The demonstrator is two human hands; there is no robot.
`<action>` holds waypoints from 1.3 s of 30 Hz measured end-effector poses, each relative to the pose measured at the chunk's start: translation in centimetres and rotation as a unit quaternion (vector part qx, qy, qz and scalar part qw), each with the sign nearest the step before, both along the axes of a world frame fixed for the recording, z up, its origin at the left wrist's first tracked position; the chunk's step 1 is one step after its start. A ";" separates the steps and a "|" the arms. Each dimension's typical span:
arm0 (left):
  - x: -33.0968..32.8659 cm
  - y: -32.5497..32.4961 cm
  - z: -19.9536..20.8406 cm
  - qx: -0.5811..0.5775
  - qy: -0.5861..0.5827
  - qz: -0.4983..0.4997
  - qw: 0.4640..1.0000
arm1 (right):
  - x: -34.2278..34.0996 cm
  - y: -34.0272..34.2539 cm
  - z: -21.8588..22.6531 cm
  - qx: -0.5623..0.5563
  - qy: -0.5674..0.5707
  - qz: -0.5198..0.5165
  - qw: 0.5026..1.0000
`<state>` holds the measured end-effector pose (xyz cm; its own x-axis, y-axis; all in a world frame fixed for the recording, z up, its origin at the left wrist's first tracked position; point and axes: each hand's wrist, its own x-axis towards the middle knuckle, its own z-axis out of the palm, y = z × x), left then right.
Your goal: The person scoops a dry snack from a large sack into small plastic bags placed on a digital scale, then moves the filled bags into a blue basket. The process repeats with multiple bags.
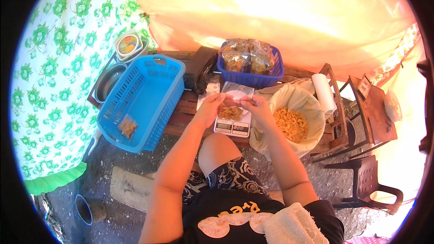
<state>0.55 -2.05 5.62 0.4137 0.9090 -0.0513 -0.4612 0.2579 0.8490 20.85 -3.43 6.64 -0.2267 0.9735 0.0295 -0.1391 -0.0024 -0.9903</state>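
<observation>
My left hand (209, 110) and my right hand (258, 108) are closed on the upper edges of a clear plastic bag (231, 112), one on each side. Brown-yellow chips fill its lower part. The bag rests upright or nearly so on a white digital kitchen scale (232, 128), whose display and buttons face me. Just right of my right hand stands a cloth-lined round container (265, 141) with orange-yellow curled snack pieces (291, 125) inside. Behind the scale, a dark blue basket (251, 79) holds several filled clear bags (236, 56).
At left, a large light blue basket (145, 100) contains one small filled bag (128, 127). Beside it are a metal basin (108, 83) and plastic tubs (129, 45). A white paper roll (323, 92) leans at the container's right. A dark plastic chair (365, 181) and a bucket (90, 210) stand on the ground.
</observation>
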 end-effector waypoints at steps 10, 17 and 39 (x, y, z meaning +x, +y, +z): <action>-4.6 -11.5 -3.8 0.096 0.337 0.108 0.930 | -2.6 -10.0 -5.6 -0.051 -0.046 0.018 0.997; -2.8 -14.6 -2.4 0.341 0.512 0.269 0.742 | -3.2 -10.8 -6.1 -0.086 -0.037 -0.016 0.995; -15.7 -11.5 4.4 0.192 0.516 0.041 0.834 | -16.2 3.7 3.9 0.364 -0.281 0.048 0.887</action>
